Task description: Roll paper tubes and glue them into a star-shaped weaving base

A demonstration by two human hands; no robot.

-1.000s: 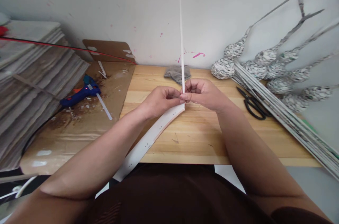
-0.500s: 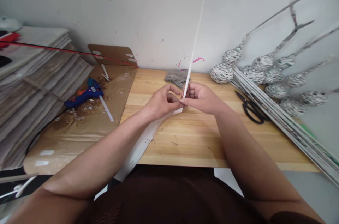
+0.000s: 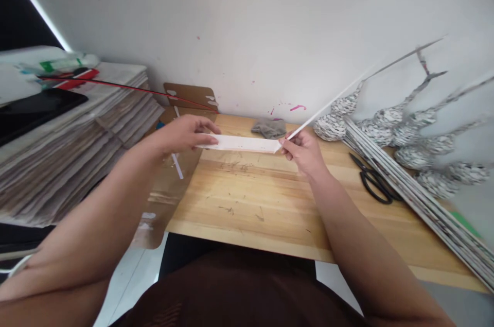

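A flat white paper strip (image 3: 247, 144) stretches level between my two hands, above the wooden table. At its left end my left hand (image 3: 189, 134) has the thumb over the paper and the fingers around it. My right hand (image 3: 304, 151) pinches the right end, where the strip narrows into a thin white rolled paper stick (image 3: 324, 108). From there the stick slants up and right, past a woven paper gourd shape (image 3: 331, 127) standing by the wall. Small dark marks show along the strip.
Black scissors (image 3: 374, 185) lie right, beside a bundle of long paper sticks (image 3: 409, 201). A grey cloth (image 3: 268, 127) rests by the wall. Left, cardboard (image 3: 164, 198) carries a white glue stick (image 3: 177, 166), and a stack of paper (image 3: 116, 126) stands beside it.
My hands have moved apart, the left one going left along the paper strip. The strip now lies level, and the stick has tipped from near upright to slanting right. My view has shifted left.
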